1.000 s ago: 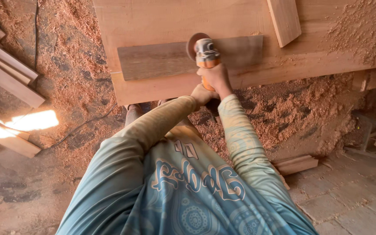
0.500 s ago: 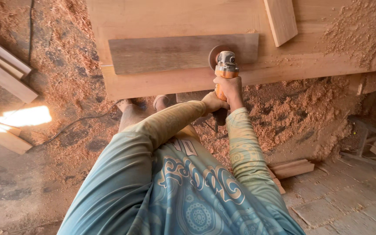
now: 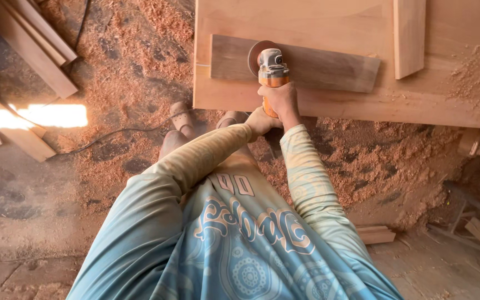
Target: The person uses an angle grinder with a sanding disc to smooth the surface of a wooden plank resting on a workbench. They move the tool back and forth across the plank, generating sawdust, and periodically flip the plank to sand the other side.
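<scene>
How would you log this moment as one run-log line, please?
right hand: grips orange grinder | left hand: steadies its rear | disc: on dark plank

One angle grinder (image 3: pixel 270 65), two hands, one dark board (image 3: pixel 329 69), one upright pale plank (image 3: pixel 409 36), one workbench (image 3: pixel 329 103)

Both long-sleeved arms stretch forward, wrists close together; right hand (image 3: pixel 282 100) fingers curled tight, left hand (image 3: pixel 259 122) clenched just behind it.
</scene>
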